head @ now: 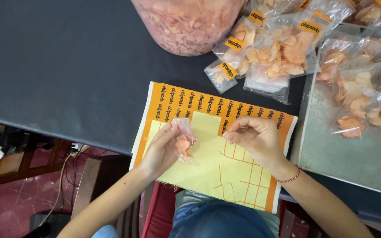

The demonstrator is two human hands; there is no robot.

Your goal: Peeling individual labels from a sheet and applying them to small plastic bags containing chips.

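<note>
A dark, matte table top (67, 66) is filling the upper half of the view, soft even light lying across it. At three o'clock a grey metal slab (353, 163) is resting on its edge. Toward eight o'clock a wooden frame (18, 169) is standing on a reddish tiled floor (9, 211), with a pale cable (60, 185) trailing down over it.

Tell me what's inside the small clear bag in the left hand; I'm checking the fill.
The small clear bag in the left hand shows a few pale orange chips. The fingers cover one edge, so an exact count isn't possible.
</note>
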